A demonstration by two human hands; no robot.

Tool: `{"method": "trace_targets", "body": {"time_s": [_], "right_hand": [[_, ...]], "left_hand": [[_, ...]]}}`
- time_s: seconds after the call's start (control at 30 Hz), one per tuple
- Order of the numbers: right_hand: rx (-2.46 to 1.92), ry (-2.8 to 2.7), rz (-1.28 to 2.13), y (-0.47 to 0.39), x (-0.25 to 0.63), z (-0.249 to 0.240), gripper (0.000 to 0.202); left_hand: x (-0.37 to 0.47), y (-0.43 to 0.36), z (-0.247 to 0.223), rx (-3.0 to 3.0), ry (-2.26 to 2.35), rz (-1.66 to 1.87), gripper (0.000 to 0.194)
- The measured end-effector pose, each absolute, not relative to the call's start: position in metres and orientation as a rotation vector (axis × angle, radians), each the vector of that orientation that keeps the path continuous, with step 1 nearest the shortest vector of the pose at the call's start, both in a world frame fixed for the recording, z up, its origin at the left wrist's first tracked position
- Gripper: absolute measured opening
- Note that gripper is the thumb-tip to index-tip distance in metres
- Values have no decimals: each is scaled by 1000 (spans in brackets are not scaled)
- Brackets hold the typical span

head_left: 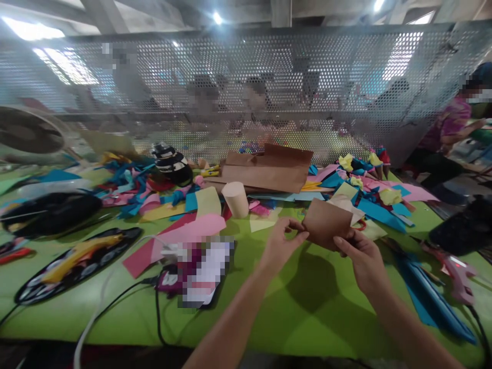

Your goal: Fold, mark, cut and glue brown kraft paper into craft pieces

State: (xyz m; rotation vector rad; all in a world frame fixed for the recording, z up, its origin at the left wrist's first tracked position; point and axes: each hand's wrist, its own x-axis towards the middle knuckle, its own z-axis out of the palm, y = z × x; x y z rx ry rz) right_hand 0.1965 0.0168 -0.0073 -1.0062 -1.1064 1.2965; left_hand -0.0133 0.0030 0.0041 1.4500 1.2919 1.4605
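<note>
A small piece of brown paper (328, 223) is held up above the green table between my two hands. My left hand (283, 237) pinches its left edge between thumb and fingers. At its lower right corner, the thumb and fingers of my right hand (359, 252) are closed on it. The paper looks slightly curved, and its shadow falls on the table below. Just beyond my left hand stands a pale cylinder (236, 199). Larger brown sheets (269, 169) lie behind it. Red scissor handles (360, 224) show partly behind the brown paper.
The green table (246, 318) holds colored paper scraps (184, 230), a phone (205, 274) with cables and a black oval tray (77, 264). On the right lie a blue tool (430, 287) and a pink glue gun (457, 277). A perforated metal screen (230, 92) stands behind; a person (448, 123) sits far right.
</note>
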Motion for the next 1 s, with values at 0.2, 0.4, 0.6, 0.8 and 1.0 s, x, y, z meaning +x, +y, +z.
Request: {"method": "trace_targets", "body": {"time_s": [0.2, 0.4, 0.6, 0.8, 1.0], "right_hand": [[-1001, -1178, 1239, 17, 198, -14, 29], [-967, -1151, 1138, 18, 202, -12, 21], [-830, -1233, 1056, 19, 211, -9, 17], [-823, -1412, 995, 18, 207, -10, 16], [-877, -1531, 1017, 15, 197, -6, 13]], "left_hand": [[-14, 5, 2, 1348, 1220, 1410, 29], [-32, 4, 14, 1283, 1116, 1404, 14], [-46, -2, 26, 1389, 1112, 1187, 13], [-39, -8, 20, 1383, 1061, 1044, 37], [-33, -10, 23, 1216, 938, 1055, 47]]}}
